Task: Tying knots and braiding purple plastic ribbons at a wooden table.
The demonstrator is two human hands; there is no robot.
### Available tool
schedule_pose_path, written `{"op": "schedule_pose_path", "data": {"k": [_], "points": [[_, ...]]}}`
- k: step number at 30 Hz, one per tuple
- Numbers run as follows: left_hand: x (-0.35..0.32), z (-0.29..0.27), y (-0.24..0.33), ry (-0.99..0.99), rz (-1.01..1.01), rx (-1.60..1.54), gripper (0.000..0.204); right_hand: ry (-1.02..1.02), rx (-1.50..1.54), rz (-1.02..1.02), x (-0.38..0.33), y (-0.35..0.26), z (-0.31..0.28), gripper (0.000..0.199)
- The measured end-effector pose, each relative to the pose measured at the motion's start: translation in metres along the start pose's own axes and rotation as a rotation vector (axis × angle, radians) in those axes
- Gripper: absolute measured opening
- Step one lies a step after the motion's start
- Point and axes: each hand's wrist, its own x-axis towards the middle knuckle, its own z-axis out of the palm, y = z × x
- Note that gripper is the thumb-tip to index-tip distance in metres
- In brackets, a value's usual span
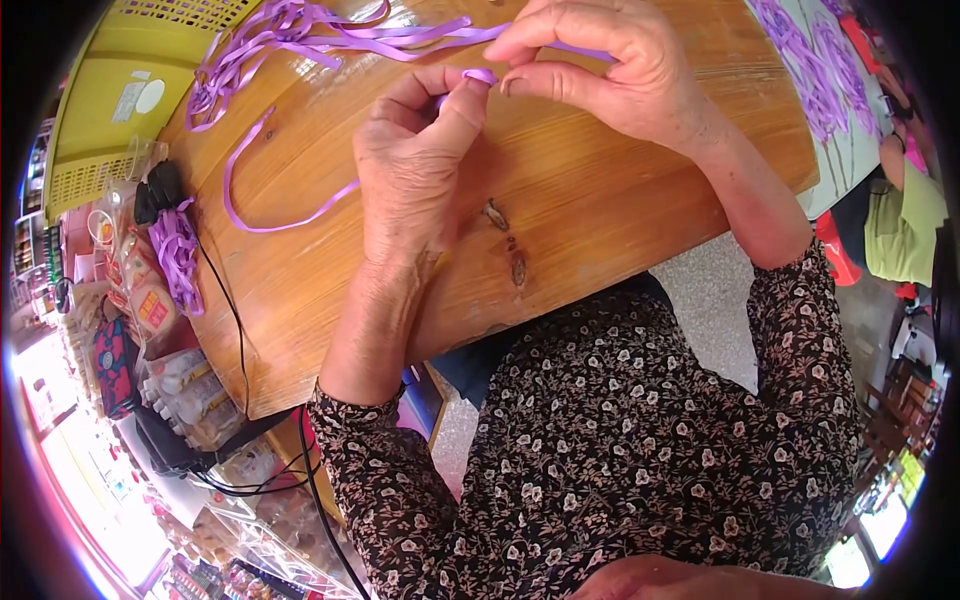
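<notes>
A narrow purple ribbon [481, 76] forms a small loop at the tips of my left hand [415, 150], whose thumb and forefinger pinch it. From beside that hand a loose tail of the ribbon [232, 196] curves over the wooden table [600, 210] to the left. Just right of the loop is my right hand [625, 75], its thumb and forefinger apart with nothing visible between them. Behind both hands, more purple ribbons [290, 35] lie in a tangled heap, and some strands run behind my right fingers.
A yellow-green plastic basket [115, 95] stands at the far left. Below it are a purple ribbon bundle [175, 255], a black cable [225, 290] and plastic bags [190, 385]. Further ribbon bundles [800, 75] lie on a white surface at the right, near a red stool [838, 255].
</notes>
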Motion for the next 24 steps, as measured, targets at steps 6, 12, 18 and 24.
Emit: {"op": "schedule_pose_path", "data": {"k": [6,12,18,24], "points": [[-0.004,0.003,-0.003,-0.004,0.103,-0.02,0.01,-0.045,0.141,0.261,-0.001,-0.01,0.008,0.011],[-0.005,0.002,0.0,-0.024,0.093,-0.117,0.009,-0.049,0.249,0.473,-0.004,-0.015,0.009,0.006],[-0.004,0.001,-0.003,-0.111,0.05,-0.379,0.007,-0.087,0.789,0.87,-0.004,-0.006,0.013,0.015],[-0.003,0.0,-0.004,-0.176,0.069,-0.454,0.007,-0.093,1.206,0.937,-0.007,-0.002,0.016,0.015]]}}
